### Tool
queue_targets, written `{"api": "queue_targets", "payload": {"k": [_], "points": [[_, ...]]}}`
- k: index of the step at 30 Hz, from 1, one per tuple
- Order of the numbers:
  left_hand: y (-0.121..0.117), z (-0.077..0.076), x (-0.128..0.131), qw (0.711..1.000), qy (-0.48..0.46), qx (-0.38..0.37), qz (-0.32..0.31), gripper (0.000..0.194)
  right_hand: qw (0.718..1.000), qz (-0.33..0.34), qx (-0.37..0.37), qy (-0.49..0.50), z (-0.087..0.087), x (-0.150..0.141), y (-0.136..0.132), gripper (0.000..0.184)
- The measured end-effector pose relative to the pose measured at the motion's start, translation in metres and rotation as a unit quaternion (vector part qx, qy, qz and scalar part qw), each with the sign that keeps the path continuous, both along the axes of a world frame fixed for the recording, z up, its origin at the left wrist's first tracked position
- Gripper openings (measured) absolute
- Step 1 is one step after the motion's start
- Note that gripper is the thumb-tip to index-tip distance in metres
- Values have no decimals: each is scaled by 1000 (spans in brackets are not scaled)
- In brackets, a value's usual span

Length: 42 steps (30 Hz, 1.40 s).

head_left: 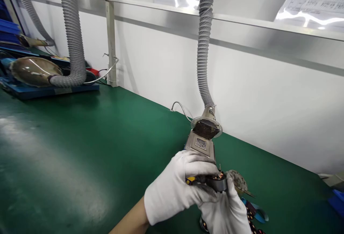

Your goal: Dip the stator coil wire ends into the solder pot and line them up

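Note:
My left hand, in a white glove, is closed around a black-and-yellow tool; most of the tool is hidden by the fingers, so its kind does not show. The tool's dark end meets a round black motor part with copper windings. My right hand, also gloved in white, grips this part from the right, its fingers partly hidden. Below it, another round part with copper bits peeks out beside the glove. To the right lie several dark pieces with copper and a blue band.
Ahead of my hands stands a metal box under a round fume hood on a grey hose. A greyish rounded object sits right of them. The green tabletop meets a white wall; equipment on a blue base stands left.

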<state>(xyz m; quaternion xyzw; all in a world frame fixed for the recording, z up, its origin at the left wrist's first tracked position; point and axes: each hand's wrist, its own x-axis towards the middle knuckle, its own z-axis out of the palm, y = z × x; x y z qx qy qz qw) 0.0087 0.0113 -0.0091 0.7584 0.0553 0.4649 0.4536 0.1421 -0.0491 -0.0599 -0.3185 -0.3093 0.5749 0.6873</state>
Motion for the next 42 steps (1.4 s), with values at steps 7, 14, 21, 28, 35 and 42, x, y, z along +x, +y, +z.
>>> {"api": "queue_targets", "payload": {"k": [7,14,21,28,35,42], "points": [[3,-7,-1,933,-147,-329,18,18,999,-5,-26,31,12,-16,-7,30],[-5,-1,-5,939,-76,-333,-45,8,998,-55,-19,35,13,-17,-10,34],[-4,-4,-6,926,-164,-339,4,14,857,-446,128,-226,-3,-31,1,40],[-8,-17,11,894,-101,-426,-99,21,590,-546,282,-524,-17,-39,4,60],[-4,-8,0,916,-125,-381,-6,24,620,-551,287,-480,-9,-30,1,65],[-10,-6,3,899,-167,-404,22,7,603,-541,286,-512,-14,-29,0,70]]}}
